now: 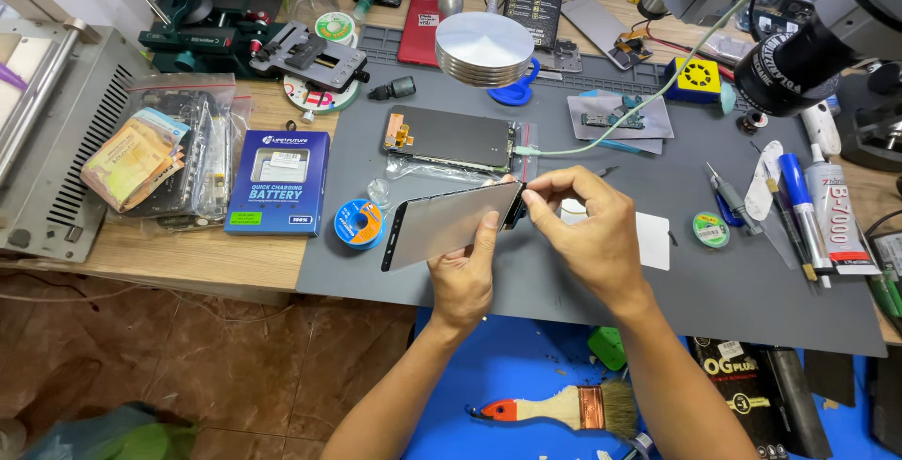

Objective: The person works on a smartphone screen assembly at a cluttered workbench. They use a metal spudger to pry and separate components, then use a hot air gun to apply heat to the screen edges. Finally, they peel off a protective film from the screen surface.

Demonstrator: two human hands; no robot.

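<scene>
One thin phone screen panel (451,223) is held above the grey mat (714,291) on the desk (188,253), its long axis running from 8 o'clock up toward 2 o'clock, pale face up. The left hand (462,277) comes up from 6 o'clock and grips the panel's lower edge, thumb along its right end. The right hand (587,234) reaches in from 5 o'clock, wrist bent, fingertips pinched on the panel's right end. A second screen (449,138) lies flat at 12 o'clock from it. One blue battery box (278,183) sits at 9 o'clock, one solder spool (359,224) just beside the panel, and one brush (564,409) at 6 o'clock.
</scene>
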